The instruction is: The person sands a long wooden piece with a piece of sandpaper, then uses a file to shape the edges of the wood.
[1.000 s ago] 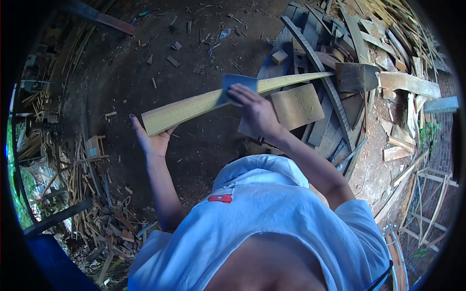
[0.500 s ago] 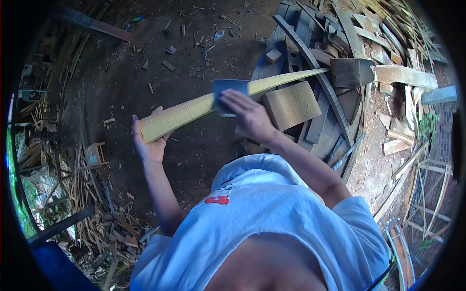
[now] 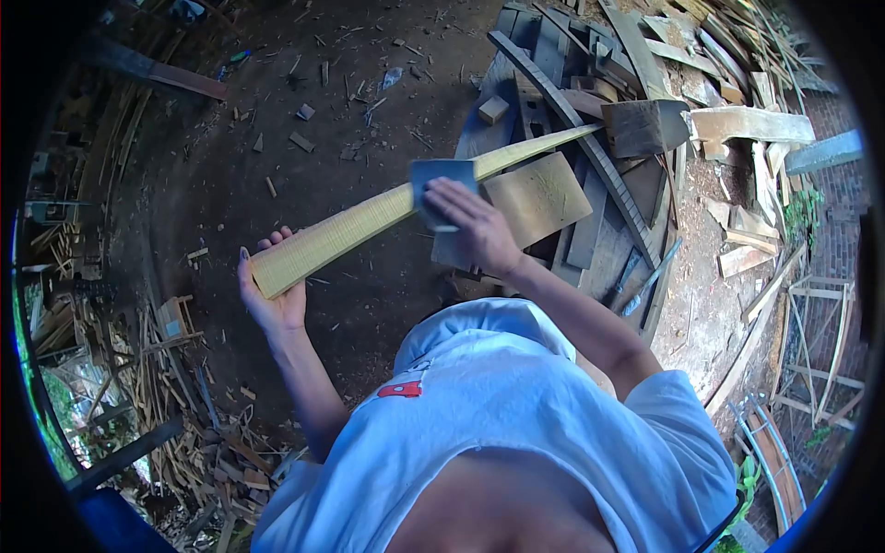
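A long, pale, tapering piece of wood (image 3: 346, 235) slants across the view, wide at my end and thin at the far right. My left hand (image 3: 281, 302) is wrapped round its wide end from beneath, with the thumb along the outer edge. On the upper face, about midway, lies a dark grey sheet of sandpaper (image 3: 444, 171). My right hand (image 3: 481, 232) holds this sheet against the wood, its fingers stretched over it and slightly blurred. The thin end reaches a wooden block (image 3: 638, 127).
Beneath the piece is a broad wooden block (image 3: 544, 195). A curved, notched strip (image 3: 590, 120) crosses a stack of boards at right. Blue-handled tools (image 3: 650, 276) lie near it. Scrap wood (image 3: 244, 461) is heaped at lower left, and chips litter the dirt floor (image 3: 212, 157).
The view has shifted slightly, so the surroundings sit further left. The wood's wide end appears a little lower. My right hand and the sandpaper are slightly nearer the wide end along the wood.
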Demonstrator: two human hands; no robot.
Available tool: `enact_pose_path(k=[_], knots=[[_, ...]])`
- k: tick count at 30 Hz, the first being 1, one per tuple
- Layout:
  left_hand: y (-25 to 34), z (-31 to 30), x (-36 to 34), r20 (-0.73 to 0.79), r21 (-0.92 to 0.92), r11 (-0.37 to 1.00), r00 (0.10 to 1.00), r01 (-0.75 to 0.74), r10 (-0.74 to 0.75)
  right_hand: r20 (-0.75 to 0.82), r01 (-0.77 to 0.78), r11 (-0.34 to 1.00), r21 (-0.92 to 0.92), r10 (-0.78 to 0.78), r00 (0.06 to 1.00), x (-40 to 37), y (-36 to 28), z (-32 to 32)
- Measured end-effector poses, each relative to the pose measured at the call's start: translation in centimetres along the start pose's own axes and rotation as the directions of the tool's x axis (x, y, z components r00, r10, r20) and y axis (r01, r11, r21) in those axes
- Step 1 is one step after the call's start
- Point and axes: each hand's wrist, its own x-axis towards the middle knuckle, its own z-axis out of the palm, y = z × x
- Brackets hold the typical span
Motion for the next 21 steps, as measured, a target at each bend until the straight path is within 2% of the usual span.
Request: enact_pose_path(k=[2, 3, 4, 5, 6, 8, 10, 12, 14, 16, 17, 19, 21], knots=[[0.0, 0.0, -0.3, -0.011, -0.04, 0.999, 1.0, -0.008, 0.007, -0.08, -0.158, 0.983, -0.088, 0.152, 0.985, -1.4, 2.6, 0.0], [-0.1, 0.2, -0.2, -0.055, -0.048, 0.999, 0.998, -0.014, 0.011, -0.078, -0.2, 0.975, -0.093, 0.193, 0.978, -1.0, 1.9, 0.2], [-0.3, 0.4, -0.2, -0.099, -0.053, 0.999, 0.995, -0.012, 0.007, -0.114, -0.174, 0.984, -0.033, 0.17, 0.979, -0.5, 1.4, 1.3], [-0.4, 0.5, -0.1, -0.087, -0.052, 0.999, 0.996, 0.002, -0.007, -0.049, -0.129, 0.989, 0.066, 0.132, 0.99, 0.4, -0.8, 1.4], [-0.2, 0.4, 0.2, -0.1, -0.066, 0.998, 0.995, -0.005, -0.001, -0.017, 0.004, 0.982, 0.191, -0.001, 1.0, 1.4, -2.7, 1.7], [-0.1, 0.6, 0.6, -0.1, -0.074, 0.997, 0.995, -0.001, -0.006, 0.033, 0.219, 0.962, 0.166, -0.228, 0.973, 2.5, -6.2, 3.7], [0.2, 1.0, 0.6, -0.122, -0.094, 0.996, 0.992, 0.002, -0.014, 0.059, 0.245, 0.956, 0.163, -0.257, 0.965, 3.0, -6.7, 2.8], [0.4, 1.2, 0.6, -0.097, -0.115, 0.993, 0.995, 0.02, -0.031, 0.044, 0.154, 0.986, 0.069, -0.158, 0.987, 1.4, -3.4, 1.1], [0.3, 1.0, 0.5, -0.075, -0.152, 0.988, 0.997, 0.021, -0.033, -0.073, -0.056, 0.998, -0.038, 0.053, 0.996, -0.9, 1.2, -0.6], [0.3, 0.5, 0.7, -0.076, -0.19, 0.981, 0.995, 0.045, -0.06, -0.249, -0.27, 0.962, -0.046, 0.25, 0.936, -2.1, 4.7, -1.1], [0.3, 0.4, 0.9, -0.068, -0.189, 0.981, 0.996, 0.045, -0.059, -0.256, -0.266, 0.963, -0.048, 0.246, 0.935, -2.1, 5.1, -0.5], [0.2, 0.0, 0.9, -0.099, -0.215, 0.976, 0.993, 0.047, -0.07, -0.303, -0.338, 0.938, 0.08, 0.346, 0.888, -0.6, 3.5, 0.1], [0.4, 0.3, 1.1, -0.103, -0.185, 0.982, 0.992, 0.05, -0.07, -0.133, -0.12, 0.987, 0.106, 0.134, 0.982, 1.1, -0.7, 0.8]])
